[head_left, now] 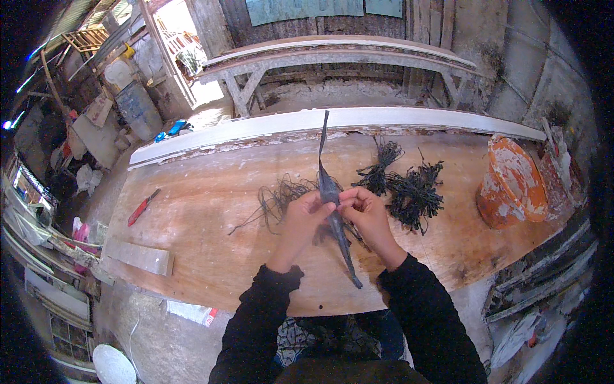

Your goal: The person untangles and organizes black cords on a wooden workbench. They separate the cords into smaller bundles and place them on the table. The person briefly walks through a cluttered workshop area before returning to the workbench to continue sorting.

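Observation:
My left hand (308,216) and my right hand (369,217) meet above the middle of a wooden table (211,269). Between them they pinch a long dark strip of thin, plastic-looking material (328,187), wide at its middle and narrow toward both ends. One end points up and away from me; the other hangs down toward the near table edge. Beneath and behind my hands lies a loose tangle of thin dark strands (275,195), partly hidden by them. Right of my hands are two bundles of black knotted strips, a smaller one (382,168) and a larger one (416,194).
An orange bucket (502,192) smeared with white stands at the table's right end. On the left lie a red-handled knife (144,208) and a flat wood piece (142,257). A long white plank (256,130) lines the far edge. Behind stands a bench (268,61).

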`<action>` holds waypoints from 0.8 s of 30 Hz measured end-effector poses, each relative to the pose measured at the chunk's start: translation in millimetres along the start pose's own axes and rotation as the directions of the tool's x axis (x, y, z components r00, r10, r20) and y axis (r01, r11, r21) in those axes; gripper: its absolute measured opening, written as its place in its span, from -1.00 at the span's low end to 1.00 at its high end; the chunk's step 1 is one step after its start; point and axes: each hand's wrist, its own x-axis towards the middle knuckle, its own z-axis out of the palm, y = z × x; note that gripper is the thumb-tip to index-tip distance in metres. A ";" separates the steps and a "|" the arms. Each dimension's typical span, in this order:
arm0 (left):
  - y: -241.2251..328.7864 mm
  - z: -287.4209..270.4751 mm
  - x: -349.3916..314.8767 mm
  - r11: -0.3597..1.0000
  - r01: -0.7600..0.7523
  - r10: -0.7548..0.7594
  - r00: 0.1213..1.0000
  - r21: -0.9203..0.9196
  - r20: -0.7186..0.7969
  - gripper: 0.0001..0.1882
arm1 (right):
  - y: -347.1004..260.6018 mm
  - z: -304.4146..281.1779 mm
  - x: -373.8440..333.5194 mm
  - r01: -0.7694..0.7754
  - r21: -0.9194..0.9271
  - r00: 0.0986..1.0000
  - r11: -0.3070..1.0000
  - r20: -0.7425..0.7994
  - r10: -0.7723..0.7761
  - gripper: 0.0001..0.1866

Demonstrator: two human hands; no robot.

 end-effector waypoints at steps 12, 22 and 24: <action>-4.7 -10.6 0.9 0.999 -0.016 0.019 0.997 0.039 -0.078 -0.82 | -5.6 -0.4 -2.1 -0.084 0.098 0.992 0.992 0.099 0.074 -0.92; 4.9 2.7 -4.4 0.999 -0.042 0.042 0.999 -0.025 -0.018 -0.87 | -6.2 -0.4 -1.5 -0.059 0.060 0.997 0.996 0.053 0.056 -0.96; 5.9 3.1 -4.9 0.998 -0.044 0.045 0.999 0.049 -0.018 -0.87 | -4.2 -1.1 -2.2 -0.038 0.021 0.999 0.999 0.040 0.037 -0.98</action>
